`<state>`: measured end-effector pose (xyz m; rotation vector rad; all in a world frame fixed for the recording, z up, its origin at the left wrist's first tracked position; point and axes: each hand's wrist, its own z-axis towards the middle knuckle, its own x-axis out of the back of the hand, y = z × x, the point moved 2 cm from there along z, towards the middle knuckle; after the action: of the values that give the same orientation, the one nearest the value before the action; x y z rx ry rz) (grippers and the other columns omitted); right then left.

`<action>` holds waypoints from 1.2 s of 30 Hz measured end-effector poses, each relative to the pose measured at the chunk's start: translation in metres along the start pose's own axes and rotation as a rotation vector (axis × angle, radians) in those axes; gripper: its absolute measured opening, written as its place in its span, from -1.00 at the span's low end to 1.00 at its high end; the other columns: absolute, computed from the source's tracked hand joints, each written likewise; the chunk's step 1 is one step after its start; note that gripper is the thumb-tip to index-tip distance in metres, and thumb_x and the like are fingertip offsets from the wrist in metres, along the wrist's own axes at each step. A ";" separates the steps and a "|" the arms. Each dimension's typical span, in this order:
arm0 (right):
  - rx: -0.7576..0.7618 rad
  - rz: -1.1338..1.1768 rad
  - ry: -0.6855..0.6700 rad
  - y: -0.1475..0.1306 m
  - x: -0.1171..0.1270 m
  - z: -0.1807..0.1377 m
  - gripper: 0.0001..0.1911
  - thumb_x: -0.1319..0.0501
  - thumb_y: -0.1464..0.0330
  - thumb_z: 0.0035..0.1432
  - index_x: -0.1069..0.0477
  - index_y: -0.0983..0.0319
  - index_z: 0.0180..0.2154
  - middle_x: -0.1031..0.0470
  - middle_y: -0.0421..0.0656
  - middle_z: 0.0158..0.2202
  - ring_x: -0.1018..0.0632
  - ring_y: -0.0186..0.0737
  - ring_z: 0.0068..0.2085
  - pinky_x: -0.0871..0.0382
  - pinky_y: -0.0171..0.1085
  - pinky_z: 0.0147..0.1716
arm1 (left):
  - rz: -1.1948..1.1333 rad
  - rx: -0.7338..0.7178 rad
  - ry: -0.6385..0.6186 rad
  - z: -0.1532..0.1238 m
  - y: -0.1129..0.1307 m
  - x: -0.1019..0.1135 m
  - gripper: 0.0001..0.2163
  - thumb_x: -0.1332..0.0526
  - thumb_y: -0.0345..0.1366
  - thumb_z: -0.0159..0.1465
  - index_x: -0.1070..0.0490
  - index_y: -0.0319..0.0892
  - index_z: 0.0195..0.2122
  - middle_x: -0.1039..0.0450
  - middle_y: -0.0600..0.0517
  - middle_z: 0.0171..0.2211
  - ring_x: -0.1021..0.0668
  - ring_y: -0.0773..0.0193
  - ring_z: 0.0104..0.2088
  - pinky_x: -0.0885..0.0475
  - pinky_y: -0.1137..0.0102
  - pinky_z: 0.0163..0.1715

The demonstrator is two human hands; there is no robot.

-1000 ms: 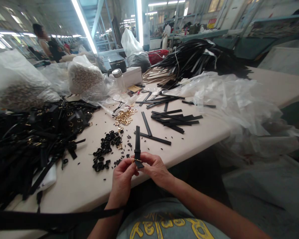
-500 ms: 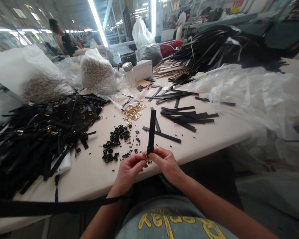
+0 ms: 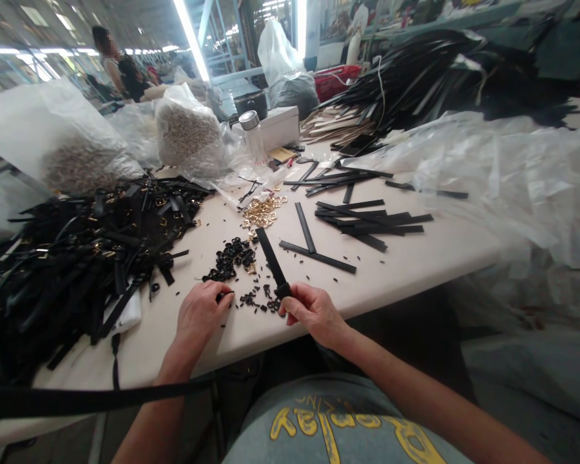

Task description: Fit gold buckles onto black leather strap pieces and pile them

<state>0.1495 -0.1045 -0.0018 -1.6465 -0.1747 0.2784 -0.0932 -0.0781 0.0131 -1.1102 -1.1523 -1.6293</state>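
Note:
My right hand (image 3: pixel 314 314) is closed on a black strap (image 3: pixel 269 256), gripping it by its near end, where a wider black band wraps around it. The strap's free end points up and to the left over the table. My left hand (image 3: pixel 203 310) is at the near edge of a pile of small black loops (image 3: pixel 232 256); its thumb and fingertips are pinched on a black loop (image 3: pixel 221 296). Small dark bits (image 3: pixel 254 299) lie scattered between the hands. Just beyond the loops is a heap of gold buckles (image 3: pixel 261 211).
Finished-looking buckled straps (image 3: pixel 91 258) form a large heap at left. Loose black strips (image 3: pixel 377 222) lie to the right, beside clear plastic sheeting (image 3: pixel 502 167). Filled plastic bags (image 3: pixel 186 132), a glass bottle (image 3: pixel 252 138) and a big bundle of black strips (image 3: pixel 430 84) stand behind.
My left hand has left the strap and moved left to the black loops. The strap in my right hand has tilted leftward.

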 end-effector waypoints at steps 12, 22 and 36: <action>0.030 -0.140 0.016 0.002 -0.006 0.007 -0.78 -0.15 0.25 0.22 -0.35 0.23 -0.41 -0.52 -0.22 -0.48 -0.49 -0.39 -0.58 -0.35 -0.40 -0.54 | -0.561 0.254 0.098 -0.001 0.011 0.002 -0.82 -0.31 -0.14 0.14 -0.48 -0.13 -0.46 -0.50 0.04 -0.46 -0.44 0.25 -0.48 -0.32 0.37 -0.40; 0.055 -0.148 -0.039 0.003 -0.009 0.012 -0.80 -0.12 0.27 0.29 -0.36 0.24 -0.33 -0.52 -0.23 -0.49 -0.51 -0.40 -0.55 -0.37 -0.42 -0.54 | -1.383 0.417 0.017 -0.013 0.061 -0.035 -0.81 -0.39 -0.18 0.11 -0.53 -0.20 -0.40 -0.55 0.02 -0.41 -0.49 0.33 -0.46 -0.39 0.44 -0.40; 0.076 -0.510 -0.139 -0.008 0.007 0.011 -0.85 -0.17 0.42 0.24 -0.40 0.24 -0.41 -0.55 -0.26 -0.53 -0.50 -0.40 -0.54 -0.27 -0.42 -0.47 | -1.226 0.306 0.010 -0.005 0.071 -0.015 -0.85 -0.44 -0.29 0.01 -0.54 -0.17 -0.42 -0.50 0.07 -0.49 -0.50 0.31 -0.48 -0.43 0.41 -0.42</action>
<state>0.1535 -0.0908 0.0049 -1.4517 -0.6689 0.0083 -0.0228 -0.0976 0.0144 -0.0959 -2.2036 -2.1543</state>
